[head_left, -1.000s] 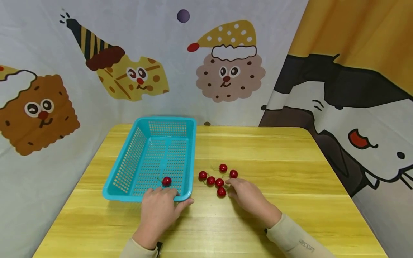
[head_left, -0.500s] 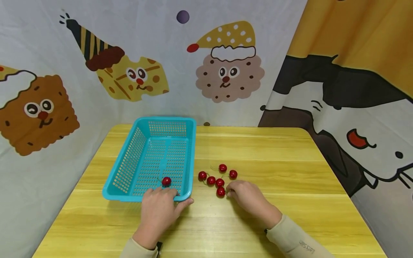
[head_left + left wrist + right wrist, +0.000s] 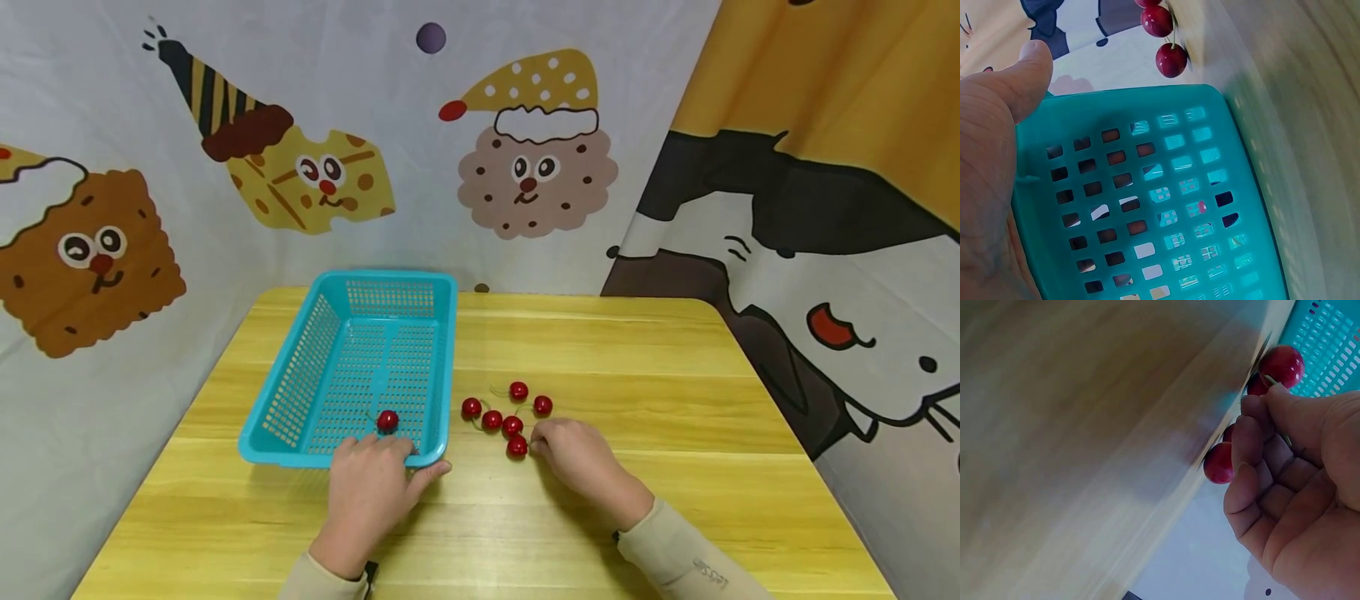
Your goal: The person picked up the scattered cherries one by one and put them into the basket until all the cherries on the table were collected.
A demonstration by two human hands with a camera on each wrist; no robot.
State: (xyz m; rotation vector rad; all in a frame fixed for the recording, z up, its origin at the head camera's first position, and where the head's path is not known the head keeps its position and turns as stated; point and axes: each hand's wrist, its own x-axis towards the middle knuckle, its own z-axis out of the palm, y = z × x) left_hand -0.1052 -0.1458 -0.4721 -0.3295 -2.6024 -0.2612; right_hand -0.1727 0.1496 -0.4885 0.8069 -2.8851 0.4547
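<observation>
My left hand [image 3: 369,487] grips the near rim of a blue plastic basket [image 3: 451,358], fingers over the edge and thumb outside it. In the left wrist view the thumb [image 3: 1032,78] lies along the rim. One cherry [image 3: 387,421] with a stem lies inside, near my left fingers. Right of the basket, my right hand [image 3: 583,462] pinches the stem of the nearest cherry [image 3: 517,448] between thumb and forefinger. The right wrist view has that cherry [image 3: 1282,365] just beyond the fingertips, its green stem reaching the thumb.
Several other cherries lie close together on the wooden table [image 3: 637,358], among them a far cherry [image 3: 518,391], a left cherry [image 3: 471,407] and a right cherry [image 3: 543,406]. Behind the table hangs a cartoon-printed cloth [image 3: 420,142].
My right fingers have closed on the nearest cherry's stem, and that cherry has shifted very slightly. The left hand and the basket stay where they were.
</observation>
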